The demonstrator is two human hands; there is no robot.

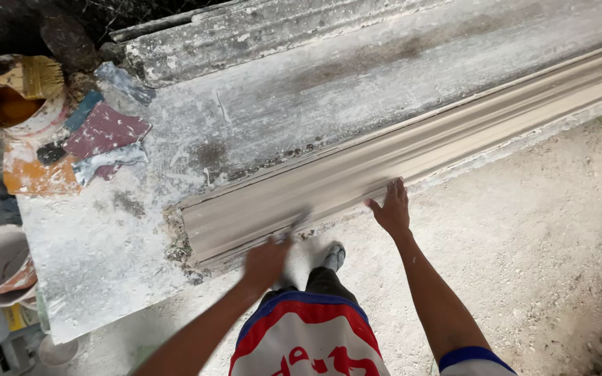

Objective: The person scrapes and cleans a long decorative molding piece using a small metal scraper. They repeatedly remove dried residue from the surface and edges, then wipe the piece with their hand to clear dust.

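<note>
We see a long ribbed moulding [398,157] of matt, pale plaster-like material, smooth along its grooves. The workbench [99,257] beneath is rough, crusted with white dust. The sandpaper scraps [102,132] look gritty and worn; the ground [545,230] is coarse and chalky.

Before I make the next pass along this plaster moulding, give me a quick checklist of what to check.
1. Right hand flat on the moulding, steadying it: ok.
2. Left hand against the moulding's near end: ok, though blurred.
3. What the left hand holds: cannot tell.
4. Moulding lying flat along the workbench: ok.
5. Moulding's near end intact: not ok, crumbled bits there.
6. Paint tin with brush away from the hands: ok.
</note>
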